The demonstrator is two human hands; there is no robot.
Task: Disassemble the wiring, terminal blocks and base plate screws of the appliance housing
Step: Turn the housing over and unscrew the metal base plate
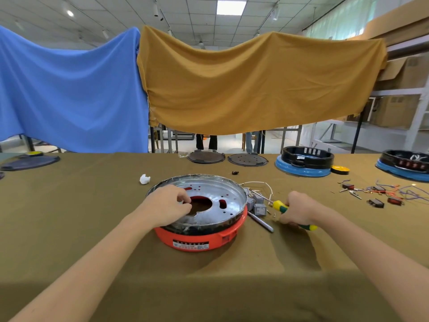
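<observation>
A round red appliance housing sits in the middle of the table with a shiny metal base plate in it, pierced by a central hole. My left hand rests on the plate's left side, fingers curled at the rim of that hole; whether it pinches something is hidden. My right hand grips a yellow-green handled tool to the right of the housing. Grey terminal blocks with white wires lie against the housing's right edge. A metal screwdriver shaft lies beside them.
Loose switches and coloured wires are scattered at the right. Two blue-based black housings stand at the back right, with a yellow tape roll. Dark round plates lie at the back. A white scrap lies left of the housing.
</observation>
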